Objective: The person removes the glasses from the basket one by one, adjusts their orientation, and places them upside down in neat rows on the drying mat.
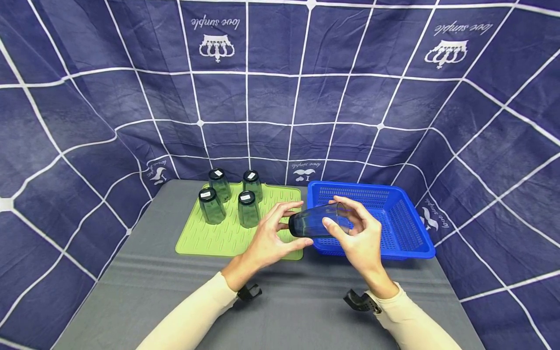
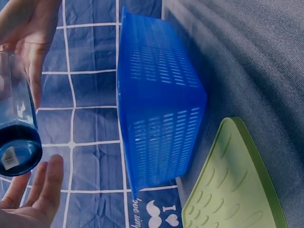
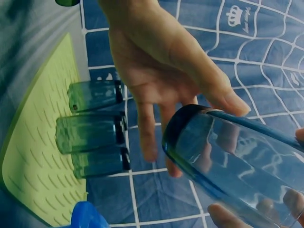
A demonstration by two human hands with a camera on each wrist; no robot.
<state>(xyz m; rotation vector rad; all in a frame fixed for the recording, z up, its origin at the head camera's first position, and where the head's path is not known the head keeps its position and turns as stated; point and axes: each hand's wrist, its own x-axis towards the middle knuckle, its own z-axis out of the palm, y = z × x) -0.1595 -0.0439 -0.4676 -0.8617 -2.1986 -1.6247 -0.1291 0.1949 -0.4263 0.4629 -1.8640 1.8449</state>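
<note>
A tinted clear drinking glass (image 1: 315, 221) lies nearly level in the air in the head view, its thick dark base toward the left. My right hand (image 1: 363, 238) grips it near the rim end, thumb on the near side and fingers behind. Around the base, my left hand (image 1: 271, 238) spreads its fingers and thumb without closing on it. The right wrist view has the left hand (image 3: 156, 61) just beyond the base of the glass (image 3: 228, 156). A white label shows on the base of the glass (image 2: 19, 152) in the left wrist view.
Several matching glasses (image 1: 249, 211) stand upside down on a green drying mat (image 1: 210, 243) at the left. A blue perforated basket (image 1: 411, 221) sits at the right, partly behind the right hand. Both rest on a grey cloth surface (image 1: 302, 301), with blue checked curtains (image 1: 280, 97) around.
</note>
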